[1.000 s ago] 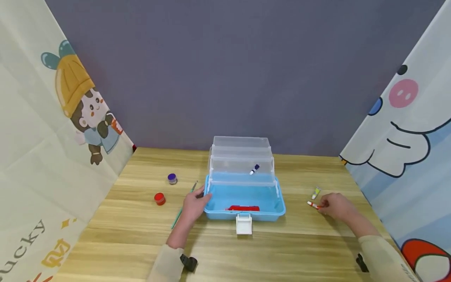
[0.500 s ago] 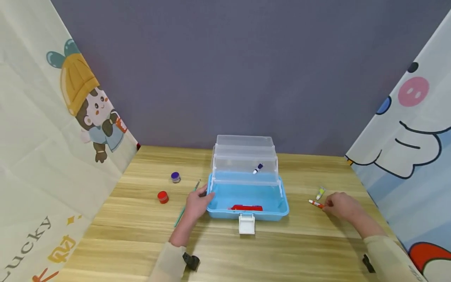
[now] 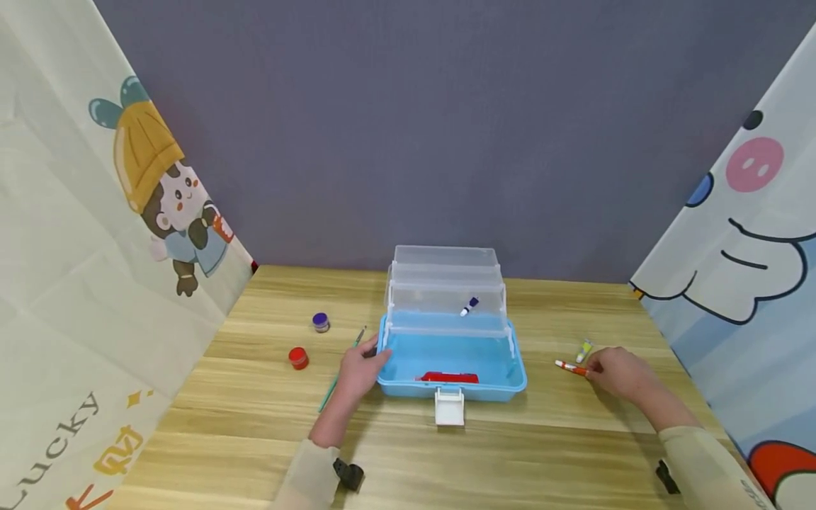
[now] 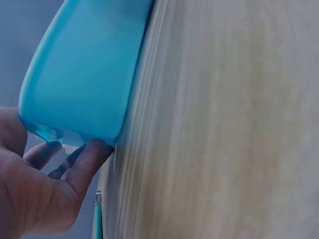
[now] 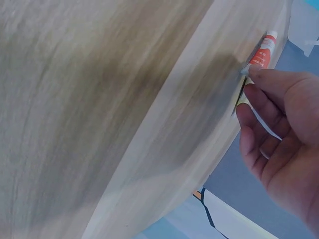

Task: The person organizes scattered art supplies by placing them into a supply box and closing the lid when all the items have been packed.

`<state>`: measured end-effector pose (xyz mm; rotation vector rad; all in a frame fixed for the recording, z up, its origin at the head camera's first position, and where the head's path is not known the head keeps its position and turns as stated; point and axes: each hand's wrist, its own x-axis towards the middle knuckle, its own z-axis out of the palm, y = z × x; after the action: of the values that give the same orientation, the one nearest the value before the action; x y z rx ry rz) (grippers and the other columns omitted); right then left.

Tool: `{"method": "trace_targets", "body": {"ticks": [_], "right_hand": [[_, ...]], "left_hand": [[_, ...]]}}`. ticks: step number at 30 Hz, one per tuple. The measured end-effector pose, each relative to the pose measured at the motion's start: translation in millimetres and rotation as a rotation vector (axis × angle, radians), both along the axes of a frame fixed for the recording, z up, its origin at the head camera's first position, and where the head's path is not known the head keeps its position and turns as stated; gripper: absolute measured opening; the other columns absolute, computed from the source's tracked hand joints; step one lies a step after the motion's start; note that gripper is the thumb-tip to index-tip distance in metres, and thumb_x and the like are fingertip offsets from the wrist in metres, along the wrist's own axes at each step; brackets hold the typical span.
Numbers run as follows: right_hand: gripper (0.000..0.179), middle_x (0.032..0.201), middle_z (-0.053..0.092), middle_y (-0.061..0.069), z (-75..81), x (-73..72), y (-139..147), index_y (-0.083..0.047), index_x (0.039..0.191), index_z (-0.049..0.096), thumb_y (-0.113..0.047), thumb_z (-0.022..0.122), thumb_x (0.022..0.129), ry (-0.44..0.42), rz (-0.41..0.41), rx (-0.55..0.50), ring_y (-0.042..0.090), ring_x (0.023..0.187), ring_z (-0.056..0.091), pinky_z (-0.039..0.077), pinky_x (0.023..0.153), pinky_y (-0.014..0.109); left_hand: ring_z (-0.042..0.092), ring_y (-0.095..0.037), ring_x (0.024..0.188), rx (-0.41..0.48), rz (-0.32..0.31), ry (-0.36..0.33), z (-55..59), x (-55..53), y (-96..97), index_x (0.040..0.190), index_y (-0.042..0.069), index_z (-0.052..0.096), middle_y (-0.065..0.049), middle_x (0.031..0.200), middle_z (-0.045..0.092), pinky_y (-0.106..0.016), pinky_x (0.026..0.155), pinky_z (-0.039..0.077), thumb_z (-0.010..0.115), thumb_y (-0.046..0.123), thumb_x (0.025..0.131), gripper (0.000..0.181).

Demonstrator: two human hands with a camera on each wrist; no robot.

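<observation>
My left hand (image 3: 359, 370) grips the left side of the open light-blue storage box (image 3: 452, 392), thumb over the rim and fingers against the outer wall (image 4: 79, 74). In the head view, my right hand (image 3: 620, 372) pinches the tail end of a small orange-red paint tube (image 3: 570, 367) with a white cap. The tube (image 5: 262, 54) lies at the table surface, cap pointing toward the box. Just behind it is a yellow-green paint tube (image 3: 584, 350). Inside the box lies a red object (image 3: 450, 377), partly hidden by the front wall.
Clear tiered trays (image 3: 445, 275) rise at the box's back, and a dark-blue paint tube (image 3: 469, 306) lies in one. The white latch (image 3: 449, 409) hangs in front. A paintbrush (image 3: 343, 372), a red jar (image 3: 298, 358) and a purple-lidded jar (image 3: 321, 322) are on the left.
The head view has shifted slightly. My right hand keeps its pinch on the orange-red tube, which has turned a little and lies flatter across. My left hand stays on the box.
</observation>
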<state>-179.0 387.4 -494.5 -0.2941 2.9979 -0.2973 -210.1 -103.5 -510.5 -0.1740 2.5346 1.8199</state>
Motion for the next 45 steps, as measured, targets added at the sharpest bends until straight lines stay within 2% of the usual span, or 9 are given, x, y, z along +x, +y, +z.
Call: {"method": "trace_targets", "body": {"ticks": [9,15,20,25,35,41,45], "right_hand": [[0.006,0.075,0.064,-0.006,10.9,-2.7,-2,-0.019,0.079,0.071,-0.016,0.074,0.083,0.1,0.018,-0.012,0.011,0.065,0.055,0.047,0.054,0.037],[0.005,0.077,0.065,-0.005,20.4,-4.9,-8,-0.016,0.079,0.072,-0.014,0.073,0.084,0.112,0.052,-0.016,0.012,0.067,0.057,0.049,0.056,0.037],[0.006,0.072,0.061,-0.007,30.6,-8.4,-15,-0.011,0.083,0.074,-0.017,0.076,0.083,0.126,0.053,-0.011,0.009,0.061,0.049,0.043,0.051,0.031],[0.006,0.07,0.059,-0.009,43.0,-13.9,-24,-0.012,0.086,0.075,-0.017,0.077,0.083,0.169,0.064,-0.011,0.009,0.058,0.046,0.037,0.047,0.029],[0.006,0.083,0.07,-0.002,67.7,-27.4,-45,-0.015,0.09,0.076,-0.019,0.074,0.086,0.167,0.063,-0.024,0.016,0.068,0.064,0.05,0.052,0.035],[0.007,0.085,0.072,0.001,75.9,-35.9,-55,-0.014,0.091,0.077,-0.019,0.073,0.087,0.178,0.086,-0.017,0.02,0.073,0.067,0.054,0.058,0.04],[0.008,0.086,0.072,0.002,79.0,-40.7,-61,-0.014,0.092,0.077,-0.019,0.072,0.087,0.184,0.087,-0.017,0.021,0.074,0.068,0.053,0.057,0.04]], "left_hand": [[0.052,-0.035,0.123,0.017,0.002,0.013,1.7,0.6,-0.2,0.132,0.009,0.06,-0.017,0.133,0.057,-0.043,0.095,0.048,0.073,0.024,0.087,0.05],[0.052,-0.035,0.123,0.032,-0.001,0.0,-1.4,5.9,-0.8,0.133,0.009,0.059,-0.016,0.134,0.055,-0.043,0.095,0.048,0.074,0.025,0.087,0.051],[0.046,-0.036,0.129,0.023,0.002,-0.012,-4.9,7.3,1.3,0.132,0.008,0.059,-0.012,0.137,0.053,-0.045,0.098,0.044,0.074,0.026,0.086,0.052],[0.05,-0.034,0.125,0.025,0.001,0.001,-4.1,5.3,1.9,0.132,0.007,0.059,-0.015,0.135,0.055,-0.043,0.097,0.045,0.074,0.025,0.087,0.051],[0.048,-0.034,0.127,0.02,-0.011,-0.018,-3.1,4.1,1.6,0.134,0.012,0.058,-0.015,0.136,0.054,-0.045,0.099,0.044,0.073,0.028,0.088,0.051],[0.047,-0.033,0.128,0.023,0.003,-0.024,0.4,4.0,1.8,0.134,0.012,0.059,-0.014,0.136,0.055,-0.044,0.1,0.044,0.073,0.026,0.087,0.05],[0.047,-0.033,0.128,0.026,-0.001,-0.022,2.9,3.2,1.5,0.134,0.013,0.059,-0.014,0.136,0.054,-0.044,0.1,0.043,0.073,0.026,0.087,0.05]]}}
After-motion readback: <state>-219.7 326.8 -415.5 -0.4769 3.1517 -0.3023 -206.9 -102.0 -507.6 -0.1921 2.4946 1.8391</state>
